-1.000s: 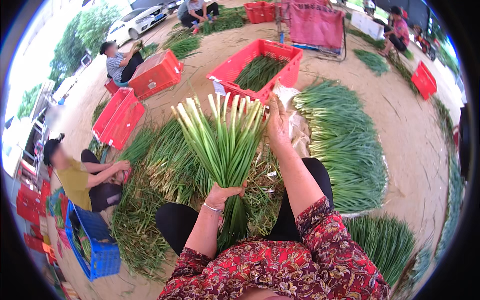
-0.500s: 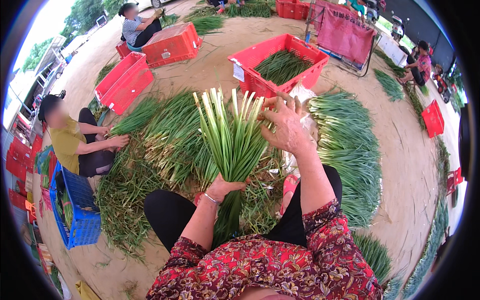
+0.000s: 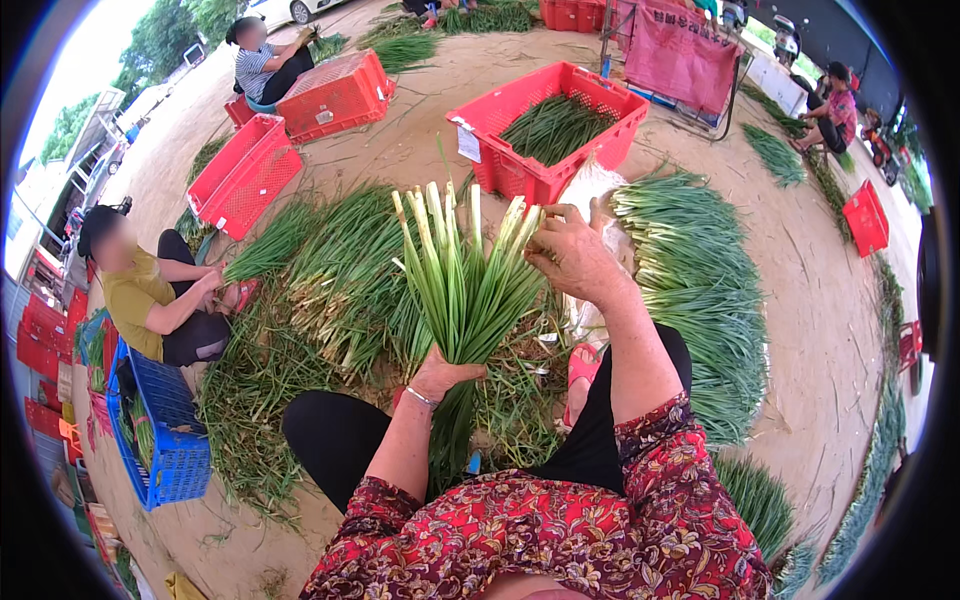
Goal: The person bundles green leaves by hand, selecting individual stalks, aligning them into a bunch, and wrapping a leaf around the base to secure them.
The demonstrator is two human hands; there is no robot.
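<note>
My left hand (image 3: 442, 380) is wrapped round the lower part of a fanned bunch of garlic chives (image 3: 465, 300), pale stem ends pointing away from me and green leaves hanging below the fist. At the bunch's right side my right hand (image 3: 578, 258) has its fingers curled in a pinch on the pale stem ends; its fingertips are partly hidden. A single thin green blade (image 3: 441, 155) shows above the bunch. Beyond my left hand lies a heap of untidy chives (image 3: 340, 275). To the right, a long pile of neatly laid chives (image 3: 695, 290) has its pale ends toward the left.
Ahead stands a red crate (image 3: 520, 175) holding chives. More red crates (image 3: 245, 175) are at the left, near a blue basket (image 3: 180, 440). A person in a yellow-green top (image 3: 140, 295) sits at left handling chives. Loose trimmings (image 3: 255, 420) cover the ground by my knees.
My right hand's fingers have drawn in from spread to curled at the stem ends. The bunch fans wider to the right. The person at left has brought their hands closer to their body.
</note>
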